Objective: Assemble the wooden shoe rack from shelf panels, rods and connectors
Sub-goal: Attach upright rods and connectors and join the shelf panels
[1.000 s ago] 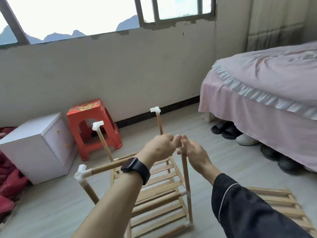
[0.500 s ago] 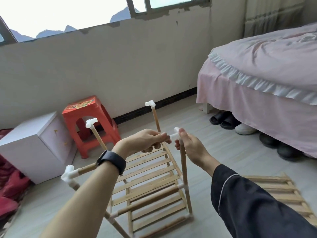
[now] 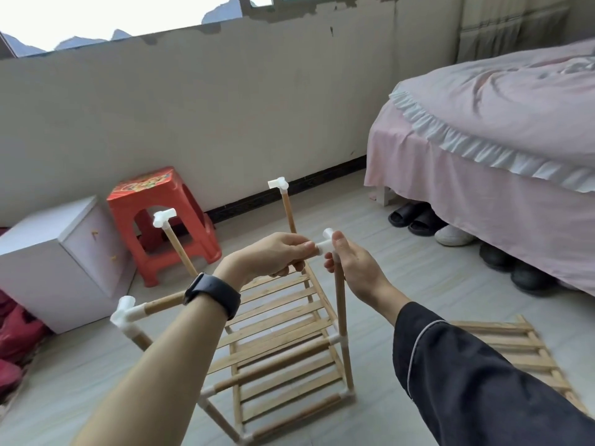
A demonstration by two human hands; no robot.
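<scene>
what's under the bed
At the edge of the bed: a pair of black slippers, a white shoe and dark shoes. The pink skirt hides anything further back.

The shoe rack (image 3: 283,320) is pale tan wood with white connectors (image 3: 278,183). The stool (image 3: 161,201) is red with a busy multicoloured print on top, and the cabinet (image 3: 48,252) is white. The bed (image 3: 483,188) is pink with a white frill, the watch (image 3: 212,294) black

Location: a home bedroom. Indicators: a bed (image 3: 502,123) with pink frilled bedding, slippers and shoes (image 3: 431,220) stowed beneath it, a red plastic stool (image 3: 154,201), a small white cabinet (image 3: 61,259), a window (image 3: 128,14) above a plastered wall, and pale plank flooring.
</scene>
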